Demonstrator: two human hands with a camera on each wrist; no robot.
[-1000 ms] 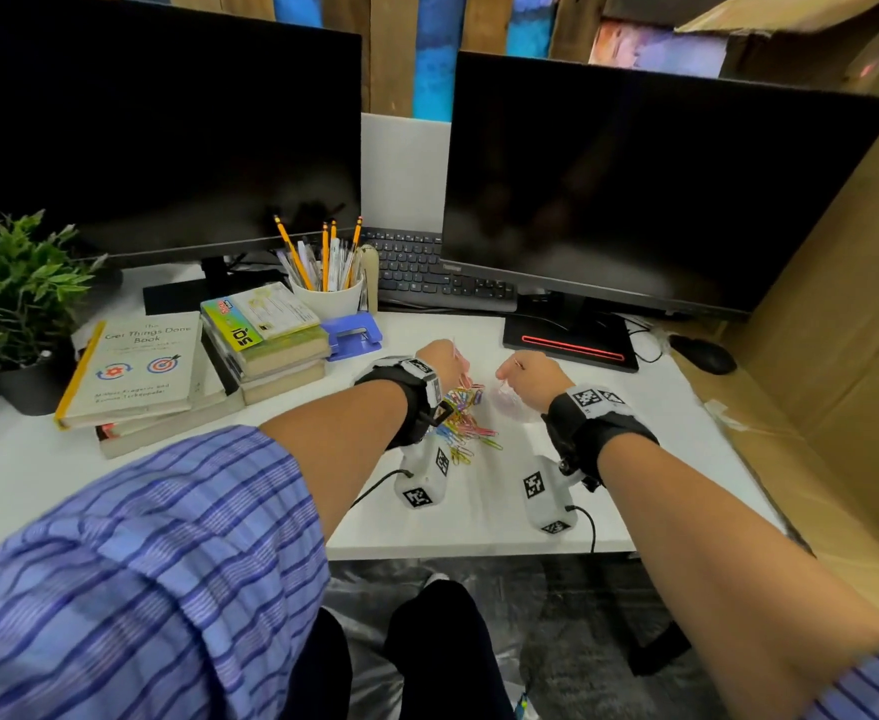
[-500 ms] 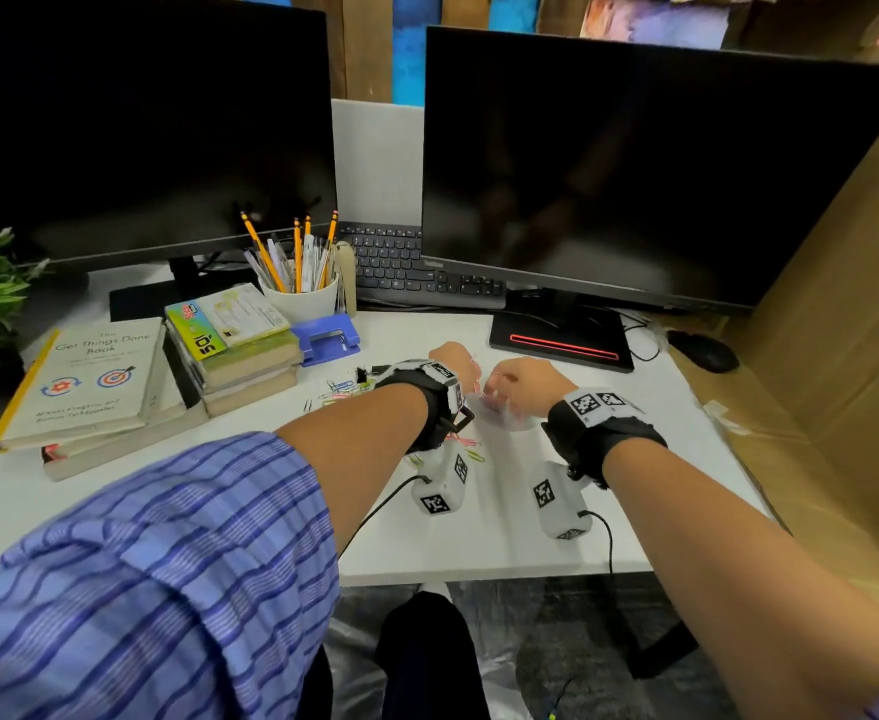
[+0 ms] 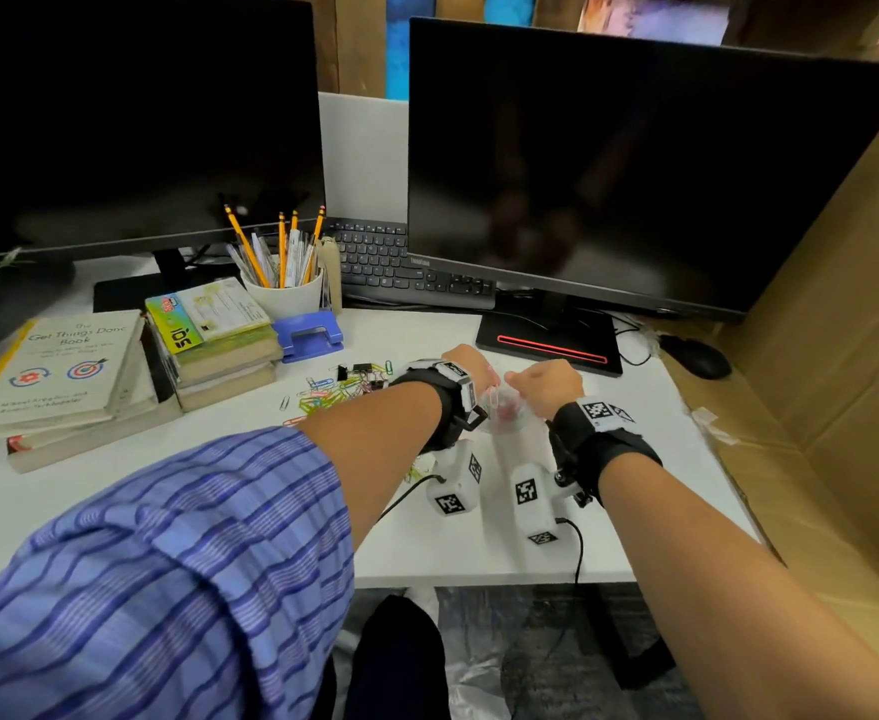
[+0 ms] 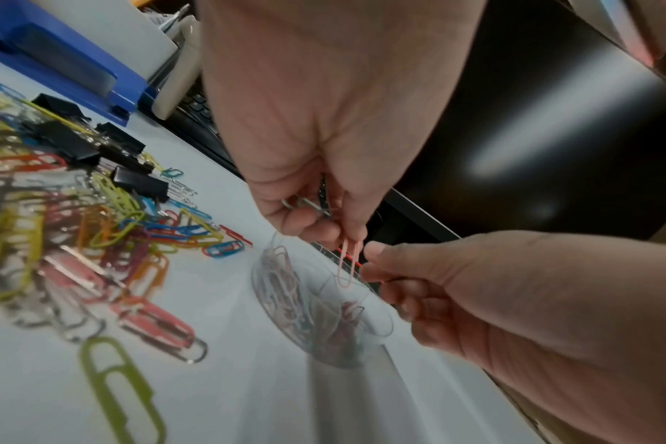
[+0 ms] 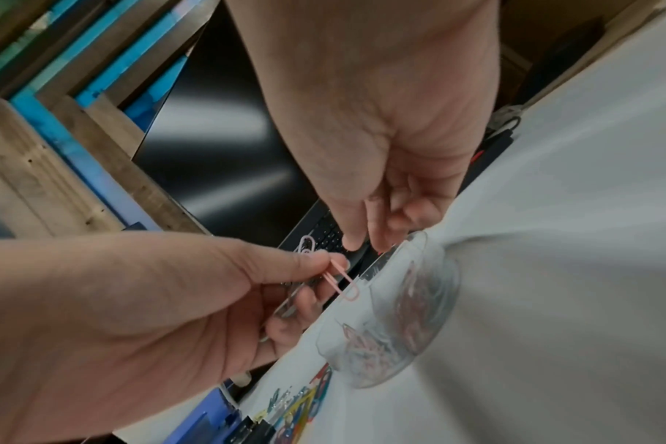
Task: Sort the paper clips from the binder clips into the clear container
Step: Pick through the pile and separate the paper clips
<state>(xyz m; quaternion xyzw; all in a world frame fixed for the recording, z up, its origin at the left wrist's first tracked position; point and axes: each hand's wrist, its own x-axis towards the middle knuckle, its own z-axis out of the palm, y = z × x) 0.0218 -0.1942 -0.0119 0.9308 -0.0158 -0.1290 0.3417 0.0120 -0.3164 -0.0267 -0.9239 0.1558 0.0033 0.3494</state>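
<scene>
While both forearms reach over the white desk (image 3: 239, 517), the two hands meet above the small round clear plastic container (image 4: 381, 332), which stands on the desk just in front of the right monitor's black base with the red light strip (image 3: 549, 348). The left hand (image 4: 324, 126) has its fingers curled: thumb and forefinger pinch a pale pink wire paper clip (image 4: 347, 264), which hangs downward over the container's open mouth. A silver clip-like piece is also tucked in that hand's curled fingers; what kind it is cannot be told. The right hand (image 5: 384, 120) has its fingers bent, and its fingertips (image 5: 352, 244) rest at the far rim of the container; whether they pinch the rim or only touch it cannot be told. The container already holds a loose heap of paper clips, mostly pale and reddish.

To the left of the container, the unsorted pile of coloured wire paper clips (image 4: 96, 228) lies spread on the desk in yellow, blue, red, orange and silver. Several black folding binder clips (image 4: 139, 181) lie among them at the far side of the pile, touching the paper clips.

- Far left of the pile: a blue plastic hole punch (image 3: 308, 335).
- Beyond it: a white cup of yellow pencils (image 3: 284, 293).
- Left of the punch: two stacks of books (image 3: 63, 376).
- Far side: two dark monitors and a black keyboard (image 3: 395, 262).
- Far right: a black mouse (image 3: 694, 356).
</scene>
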